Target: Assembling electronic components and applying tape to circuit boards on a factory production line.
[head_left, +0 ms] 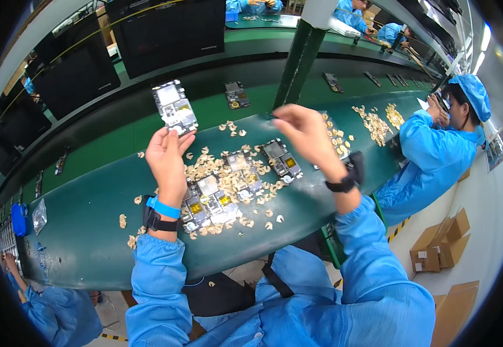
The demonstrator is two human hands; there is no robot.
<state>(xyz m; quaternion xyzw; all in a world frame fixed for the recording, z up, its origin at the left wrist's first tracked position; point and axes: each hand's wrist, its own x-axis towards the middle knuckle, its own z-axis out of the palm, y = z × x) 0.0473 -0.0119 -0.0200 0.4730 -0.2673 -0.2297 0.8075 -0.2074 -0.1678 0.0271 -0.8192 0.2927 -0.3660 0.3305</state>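
Note:
My left hand (167, 161) is raised over the green table and pinches the lower edge of a circuit board (174, 108) with silver shields and a yellow patch. To its right, my right hand (306, 134) is in the air with thumb and fingers pressed together. A small dark bit shows at those fingertips, too small to name. Below and between my hands, several circuit boards (210, 213) lie partly under a heap of small beige C-shaped pieces (228, 180). Another circuit board (281, 161) with a yellow patch lies just under my right hand.
Behind the table runs a green conveyor belt (107, 139) carrying boards, including one circuit board (237, 95). A dark green post (300, 61) stands at the back. More beige pieces (373, 124) lie to the right, near a co-worker (436, 144) in blue. A clear bag (40, 216) lies far left.

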